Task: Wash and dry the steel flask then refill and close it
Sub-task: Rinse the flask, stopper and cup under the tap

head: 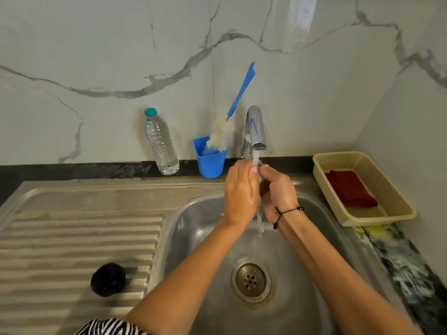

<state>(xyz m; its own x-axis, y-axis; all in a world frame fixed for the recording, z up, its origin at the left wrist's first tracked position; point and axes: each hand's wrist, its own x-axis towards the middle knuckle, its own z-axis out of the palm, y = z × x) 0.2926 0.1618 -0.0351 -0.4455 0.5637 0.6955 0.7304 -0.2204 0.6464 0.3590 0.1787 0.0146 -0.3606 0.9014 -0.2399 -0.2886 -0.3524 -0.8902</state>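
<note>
Both hands, left (240,189) and right (278,192), empty, rubbing under tap water (256,157); black cap (108,279) well apart.

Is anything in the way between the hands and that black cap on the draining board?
Nothing visible. The left hand and right hand are at the tap; only bare draining board separates them from the black cap.

The person is wearing a thin black cord bracelet (287,212) just below the right hand (278,189), and a zebra-striped garment (108,327) is showing beneath the bare left forearm.
</note>
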